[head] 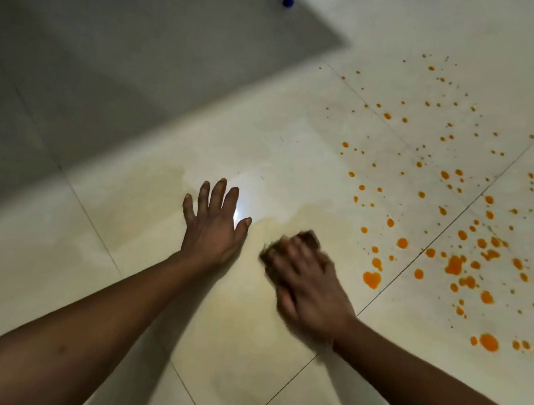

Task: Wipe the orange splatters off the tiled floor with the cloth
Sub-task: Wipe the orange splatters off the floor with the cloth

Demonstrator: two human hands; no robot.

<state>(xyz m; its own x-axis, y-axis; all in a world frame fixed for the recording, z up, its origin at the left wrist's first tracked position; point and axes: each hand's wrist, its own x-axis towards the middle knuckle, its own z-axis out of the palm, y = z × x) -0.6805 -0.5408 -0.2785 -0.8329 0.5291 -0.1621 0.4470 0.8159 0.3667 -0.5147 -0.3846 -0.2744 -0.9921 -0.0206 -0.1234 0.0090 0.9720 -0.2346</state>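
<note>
Rightward, orange splatters spread beyond right hand pressing cloth

Left hand flat on tiled floor, blurred right hand over brown cloth beside orange splatters

head view — worn high, faces forward and down | close over tiled floor | single view only
</note>
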